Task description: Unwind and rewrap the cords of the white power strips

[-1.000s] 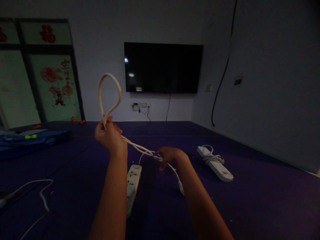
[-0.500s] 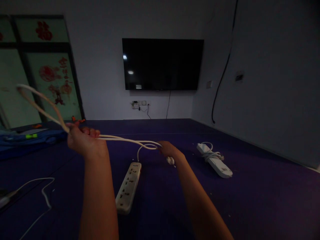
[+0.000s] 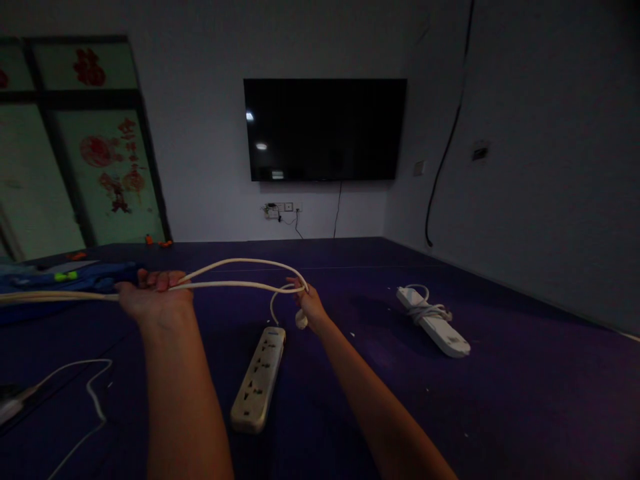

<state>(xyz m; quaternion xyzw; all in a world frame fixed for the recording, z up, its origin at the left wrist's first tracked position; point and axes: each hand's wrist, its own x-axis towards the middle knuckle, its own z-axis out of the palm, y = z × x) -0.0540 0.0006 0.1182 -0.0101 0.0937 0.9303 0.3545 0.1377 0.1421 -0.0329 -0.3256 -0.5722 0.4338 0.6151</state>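
A white power strip [image 3: 259,380] lies on the purple floor in front of me, its cord leaving the far end. My left hand [image 3: 157,293] is palm up, fingers loosely curled around two strands of the white power cord [image 3: 240,285], which trail off past the left edge. My right hand [image 3: 311,308] pinches the cord where it bends back, beyond the strip's far end. Below that hand hangs the white plug [image 3: 301,319], partly hidden by the fingers. Between my hands the two strands bow apart.
To the right lies a second white power strip [image 3: 440,330] with its cord wound around it. Blue cloth [image 3: 100,275] lies at left, a thin white cable [image 3: 93,393] nearer me. A television [image 3: 325,130] hangs on the back wall.
My right hand has moved left, toward my left hand, with the cord and plug. My left hand has shifted slightly left and opened its grip somewhat; the raised loop beyond it has dropped.
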